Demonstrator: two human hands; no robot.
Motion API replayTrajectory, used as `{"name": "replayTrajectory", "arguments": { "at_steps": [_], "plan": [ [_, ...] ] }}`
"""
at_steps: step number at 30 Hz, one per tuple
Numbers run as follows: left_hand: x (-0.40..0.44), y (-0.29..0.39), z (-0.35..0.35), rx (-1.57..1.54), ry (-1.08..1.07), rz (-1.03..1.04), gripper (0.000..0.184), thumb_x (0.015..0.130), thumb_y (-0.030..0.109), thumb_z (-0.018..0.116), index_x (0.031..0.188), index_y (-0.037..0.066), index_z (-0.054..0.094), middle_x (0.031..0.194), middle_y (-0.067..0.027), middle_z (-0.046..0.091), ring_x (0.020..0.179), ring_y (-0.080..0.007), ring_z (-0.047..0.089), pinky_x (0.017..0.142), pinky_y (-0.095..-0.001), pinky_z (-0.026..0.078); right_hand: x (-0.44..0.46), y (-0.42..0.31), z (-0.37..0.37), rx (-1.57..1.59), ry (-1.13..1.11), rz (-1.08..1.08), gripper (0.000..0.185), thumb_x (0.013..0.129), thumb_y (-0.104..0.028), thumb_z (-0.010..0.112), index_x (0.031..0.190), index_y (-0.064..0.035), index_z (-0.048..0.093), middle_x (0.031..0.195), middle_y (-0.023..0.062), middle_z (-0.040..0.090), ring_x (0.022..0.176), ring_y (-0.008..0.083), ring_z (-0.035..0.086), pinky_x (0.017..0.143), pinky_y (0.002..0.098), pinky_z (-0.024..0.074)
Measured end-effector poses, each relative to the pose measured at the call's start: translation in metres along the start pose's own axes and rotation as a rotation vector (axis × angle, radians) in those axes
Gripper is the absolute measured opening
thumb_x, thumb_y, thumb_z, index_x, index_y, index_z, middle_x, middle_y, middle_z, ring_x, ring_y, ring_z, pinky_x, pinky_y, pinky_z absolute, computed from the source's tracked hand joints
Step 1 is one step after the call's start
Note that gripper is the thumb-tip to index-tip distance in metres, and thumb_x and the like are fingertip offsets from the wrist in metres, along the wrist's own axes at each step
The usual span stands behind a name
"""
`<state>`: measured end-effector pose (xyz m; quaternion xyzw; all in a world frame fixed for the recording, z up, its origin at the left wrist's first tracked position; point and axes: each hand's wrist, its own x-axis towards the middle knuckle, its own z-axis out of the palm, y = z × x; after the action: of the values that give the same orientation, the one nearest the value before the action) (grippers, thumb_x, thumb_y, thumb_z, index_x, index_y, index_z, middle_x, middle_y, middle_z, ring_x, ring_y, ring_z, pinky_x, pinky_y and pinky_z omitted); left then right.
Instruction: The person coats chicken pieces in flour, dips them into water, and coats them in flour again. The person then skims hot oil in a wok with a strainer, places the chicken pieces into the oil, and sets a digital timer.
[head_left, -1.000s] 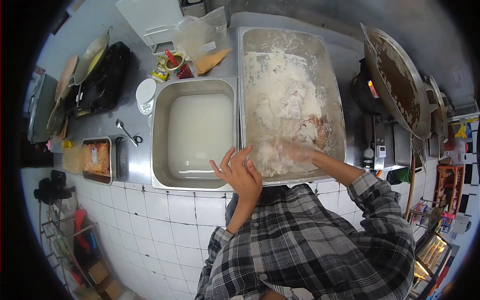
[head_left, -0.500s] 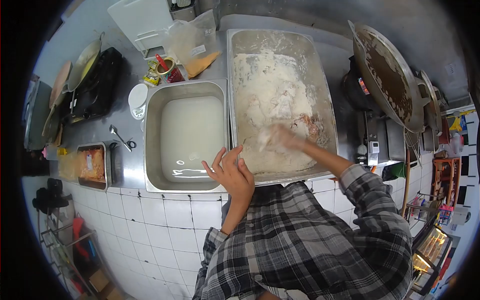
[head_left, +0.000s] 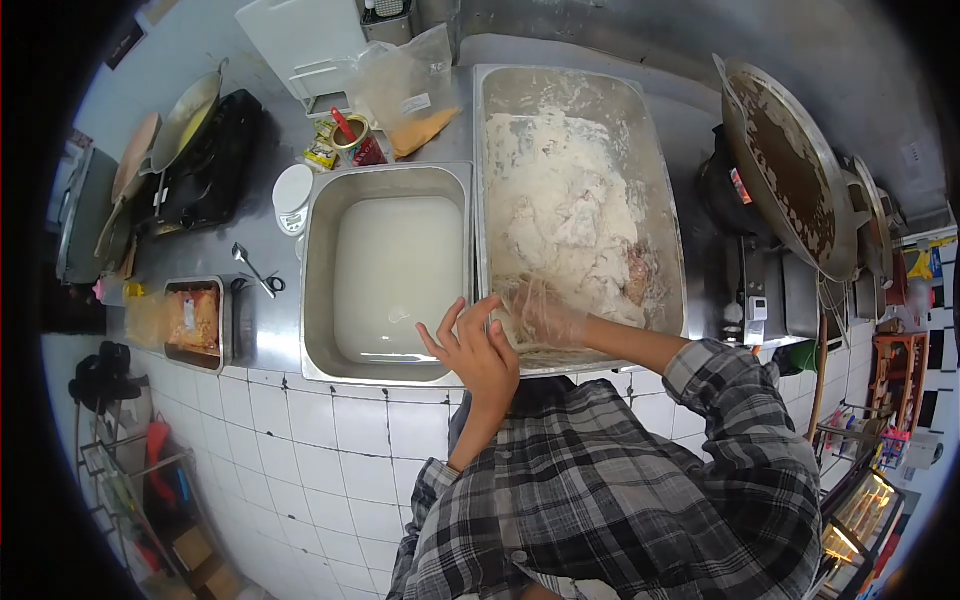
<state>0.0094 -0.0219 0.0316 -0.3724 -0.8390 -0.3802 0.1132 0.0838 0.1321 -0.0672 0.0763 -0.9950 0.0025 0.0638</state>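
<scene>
Evidently, the layout runs from far left of the left hand, where one small tray of reddish pieces sits at the tabletop edge, presumably parked out of the work area. Nearer that hand lie one metal spoon and, farther forward, one white scale; one open can stands beyond, a single red handle upright in it, apparently for ready grasp. Just left of the hand is one deep pan of pale liquid, butted beside one floured tray, probably to keep both within reach. The left hand, fingers spread and gripping nothing, is poised over the adjoining rims, seemingly to stay clean. The right hand is down in the tray's near end, against the flour; whether it pinches anything cannot be told. The coated pieces lie just beyond it, too merged to count exactly; one less-covered piece shows reddish, to its right. Farther right stands one large pan with dark contents, apparently set apart from the flour.
</scene>
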Motion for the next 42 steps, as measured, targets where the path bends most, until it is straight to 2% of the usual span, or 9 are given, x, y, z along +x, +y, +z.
{"name": "replayTrajectory", "arguments": {
  "at_steps": [4,8,14,18,23,25,28,32,42],
  "plan": [
    [-0.001,0.001,-0.002,-0.003,-0.004,-0.006,0.022,0.096,0.018,0.041,0.107,0.008,0.058,0.105,0.0010,0.061,0.113,-0.0268,0.048,0.108,-0.0586,0.008,0.016,-0.001,0.001,-0.161,-0.299,0.099,0.047,0.070,-0.025,0.062,0.099,0.0105,0.051,0.091,0.0244,0.055,0.084,0.0342,0.056,0.080,0.0466,0.0428],
    [0.000,-0.002,0.001,-0.024,0.010,-0.024,0.020,0.095,0.018,0.043,0.105,0.010,0.058,0.103,0.0017,0.062,0.114,-0.0260,0.048,0.108,-0.0597,0.008,0.026,0.026,-0.061,0.466,0.072,0.327,0.051,0.075,-0.022,0.062,0.111,0.0121,0.048,0.101,0.0246,0.055,0.101,0.0386,0.052,0.090,0.0448,0.0412],
    [0.002,0.000,-0.002,-0.038,0.000,-0.004,0.021,0.094,0.016,0.042,0.106,0.008,0.057,0.104,-0.0002,0.061,0.114,-0.0277,0.048,0.108,-0.0586,0.008,0.022,0.072,-0.079,0.052,0.201,0.122,0.044,0.084,-0.029,0.062,0.112,0.0031,0.049,0.099,0.0186,0.056,0.095,0.0334,0.054,0.083,0.0431,0.0429],
    [0.001,-0.002,-0.001,-0.033,-0.004,0.009,0.021,0.094,0.016,0.042,0.105,0.007,0.058,0.105,-0.0001,0.061,0.114,-0.0274,0.048,0.108,-0.0581,0.008,0.007,0.028,-0.042,1.266,-0.353,0.277,0.033,0.090,-0.025,0.054,0.113,-0.0007,0.051,0.103,0.0161,0.057,0.095,0.0273,0.055,0.082,0.0401,0.0438],
    [0.001,0.002,-0.001,0.003,-0.001,-0.011,0.023,0.096,0.019,0.040,0.104,0.008,0.059,0.105,0.0007,0.062,0.113,-0.0267,0.049,0.109,-0.0570,0.008,-0.022,-0.014,-0.008,0.938,-0.114,0.213,0.040,0.090,-0.019,0.053,0.124,0.0004,0.048,0.119,0.0188,0.055,0.113,0.0264,0.051,0.096,0.0361,0.0397],
    [0.000,0.000,0.001,-0.004,0.018,-0.001,0.025,0.097,0.021,0.039,0.103,0.008,0.059,0.104,0.0014,0.062,0.113,-0.0264,0.049,0.109,-0.0564,0.007,-0.024,-0.006,-0.025,1.009,-0.356,0.184,0.049,0.089,-0.021,0.053,0.132,0.0001,0.042,0.125,0.0211,0.052,0.120,0.0291,0.048,0.102,0.0371,0.0364],
    [0.000,0.000,0.001,0.013,-0.001,-0.003,0.024,0.097,0.021,0.038,0.103,0.009,0.059,0.103,0.0018,0.062,0.113,-0.0259,0.048,0.109,-0.0564,0.007,-0.040,0.008,-0.012,0.578,-0.200,-0.197,0.041,0.090,-0.023,0.051,0.123,0.0001,0.047,0.116,0.0203,0.057,0.109,0.0322,0.055,0.095,0.0404,0.0433],
    [0.001,-0.001,0.000,0.032,0.002,0.006,0.024,0.098,0.019,0.037,0.103,0.010,0.059,0.102,0.0021,0.063,0.114,-0.0252,0.048,0.109,-0.0565,0.007,-0.015,0.029,-0.083,0.131,-0.989,-0.375,0.041,0.090,-0.018,0.046,0.127,-0.0016,0.042,0.121,0.0232,0.048,0.112,0.0331,0.051,0.099,0.0432,0.0410],
    [0.002,-0.002,-0.001,0.005,0.013,-0.029,0.023,0.096,0.021,0.042,0.093,0.015,0.064,0.099,0.0054,0.064,0.116,-0.0219,0.047,0.110,-0.0591,0.008,-0.074,0.089,-0.038,0.813,-0.971,0.255,0.058,0.082,-0.027,0.064,0.134,-0.0113,0.043,0.120,0.0177,0.051,0.114,0.0311,0.049,0.102,0.0393,0.0366]
  ]
}}
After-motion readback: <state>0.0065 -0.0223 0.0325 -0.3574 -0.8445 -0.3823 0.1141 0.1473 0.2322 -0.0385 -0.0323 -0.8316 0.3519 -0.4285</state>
